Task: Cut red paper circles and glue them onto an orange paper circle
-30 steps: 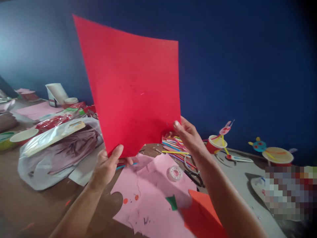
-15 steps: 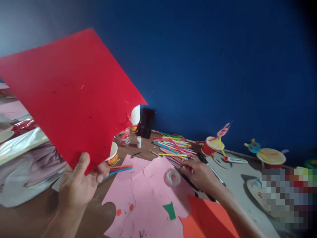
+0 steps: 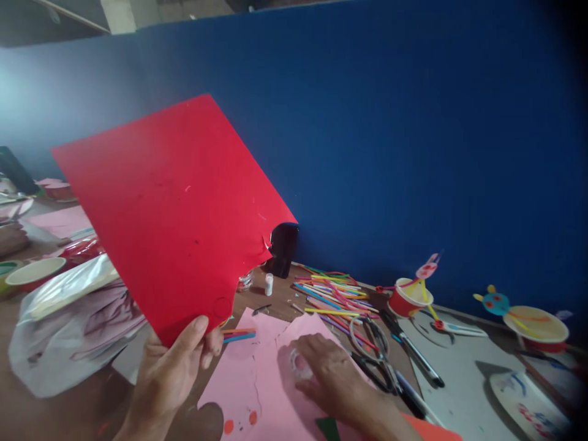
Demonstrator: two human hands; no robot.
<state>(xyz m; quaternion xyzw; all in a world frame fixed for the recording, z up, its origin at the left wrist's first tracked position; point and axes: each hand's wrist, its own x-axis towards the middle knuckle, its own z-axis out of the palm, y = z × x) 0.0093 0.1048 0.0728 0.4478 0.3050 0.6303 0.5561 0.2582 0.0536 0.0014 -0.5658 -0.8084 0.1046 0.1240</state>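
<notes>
The red sheet (image 3: 174, 208) spans the left and centre of the frame, tilted up above the counter (image 3: 59, 419), its lowest corner pinched in the left hand (image 3: 172, 367), thumb across the front. It looks like thin card: very light, stiff enough to stand out from one corner, yet likely to flop or crease if swung. The lower right edge is cut away and ragged, with a small split that could run further under a pull, so the straight edges or whole corners seem the better places to hold.

At lower centre, the right hand (image 3: 333, 373) lies over a clear tape roll (image 3: 299, 362) on the pink paper (image 3: 239, 392); whether its fingers clasp the roll or merely rest there, I cannot tell. The roll should be light, rigid and rather slick, best taken across its outer rim.
</notes>
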